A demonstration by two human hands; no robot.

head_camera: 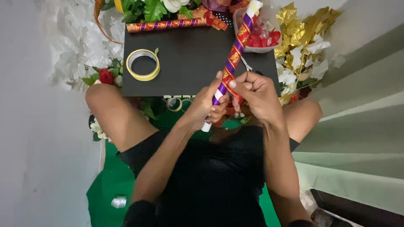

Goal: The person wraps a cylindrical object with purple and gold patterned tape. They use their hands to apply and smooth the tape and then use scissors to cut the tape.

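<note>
A long white stick (pixel 237 44) slants up to the right, wound in a spiral with purple and red-and-gold ribbon. My left hand (pixel 206 105) grips its lower part, and the bare white end sticks out below the fist. My right hand (pixel 256 94) pinches the red-and-gold ribbon (pixel 230 82) against the stick just above the left hand. Both hands are over my lap, at the near edge of a black board (pixel 189 59).
On the black board lie a yellow tape roll (pixel 143 64), a finished wrapped stick (pixel 168 24) at the far edge, scissors (pixel 248 66) and a clear bowl of red pieces (pixel 263 40). Gold leaves (pixel 301 29), white flowers and greenery surround it. My bent knees flank the board.
</note>
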